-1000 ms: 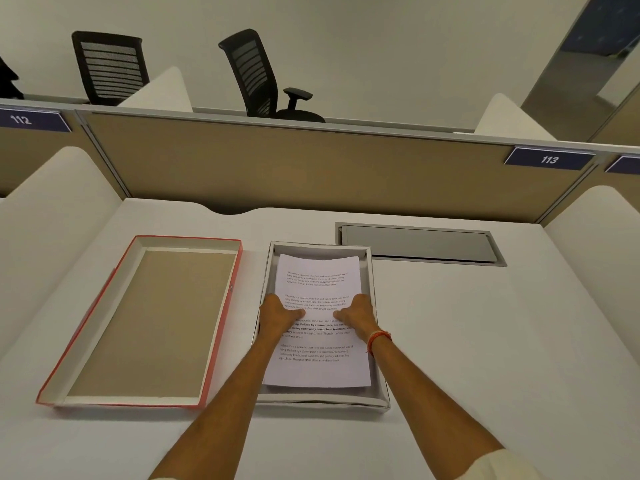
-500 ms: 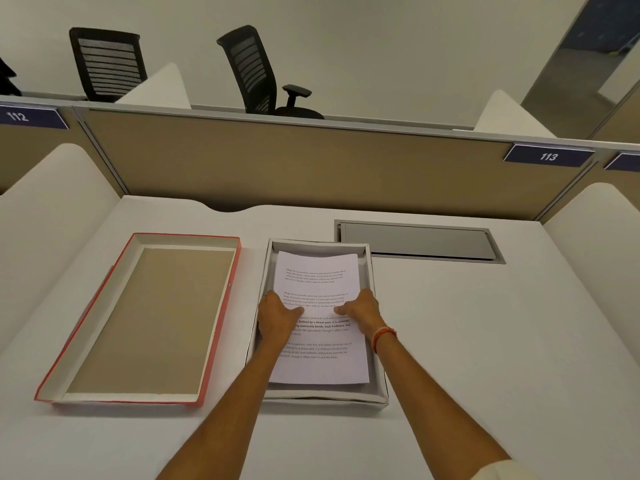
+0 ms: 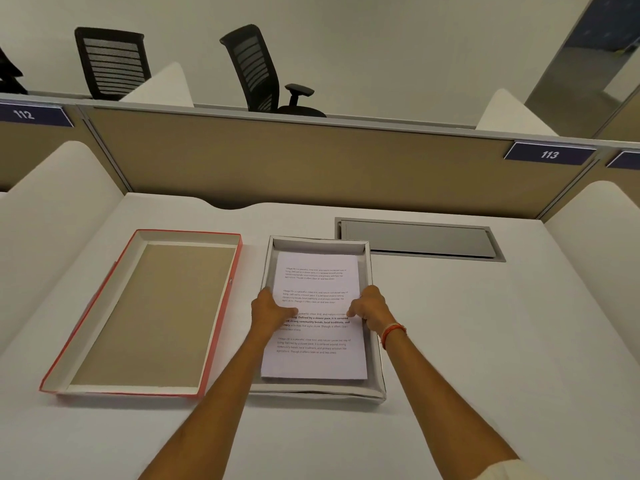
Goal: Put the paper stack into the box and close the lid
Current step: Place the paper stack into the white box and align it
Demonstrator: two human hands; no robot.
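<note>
From the head camera, a white desk [image 3: 450, 341] fills the lower part of the picture. A shallow white box [image 3: 375, 389] sits in the middle of it, and the paper stack [image 3: 317, 362] lies flat inside the box, with printed words on the top sheet. The left hand [image 3: 272, 311] rests on the left edge of the paper, its thumb lying across the page and its fingers curled down at the side of the stack. The right hand [image 3: 372, 310] is at the right edge of the paper, fingers bent and thumb pressing on the sheet. Whether the hands are pinching the paper or only pressing on it is hard to tell. An orange band [image 3: 393, 332] is around the right wrist. The lid [image 3: 221, 306], red on its outer edge, lies open side up just beside the box on the left, not touching it. A grey flap [image 3: 415, 239] is set into the desk behind the box.
</note>
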